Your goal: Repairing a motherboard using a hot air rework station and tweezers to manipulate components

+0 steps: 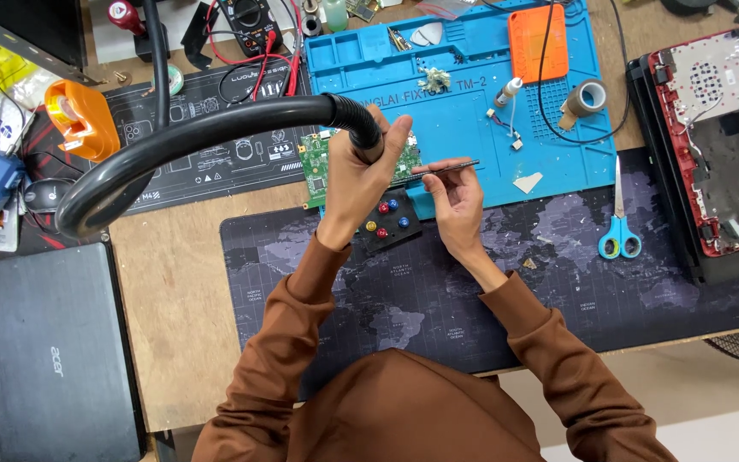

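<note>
Wooden desk (181,299), seen top-down, cluttered. Dark map-print mat (558,282) across the middle, blue silicone work mat (464,145) behind it.

Left hand (359,175) wrapped around the nozzle end of a black flexible hose (173,141), fingers closed on it, held just above the green circuit board (316,167). Hose arcs left and loops back toward the desk edge.

Right hand (455,198) pinching thin black tweezers (442,168) between thumb and fingers, tips pointing left toward the board. Tweezers roughly level, close to the left hand's fingertips; contact with board not discernible.

Board straddling the front-left edge of the blue mat, partly hidden by the left hand. Small black panel with red, blue and yellow buttons (387,222) just in front of it, on the dark mat.

Around:
- blue-handled scissors (619,227) right of the hands, on dark mat
- orange tray (538,41) and brown tape roll (586,98) on blue mat
- opened red laptop chassis (712,145) far right
- closed black laptop (49,342) near left
- orange tape dispenser (83,120) far left
- multimeter (248,21) with red and black leads at top

Brown sleeves on both arms.
</note>
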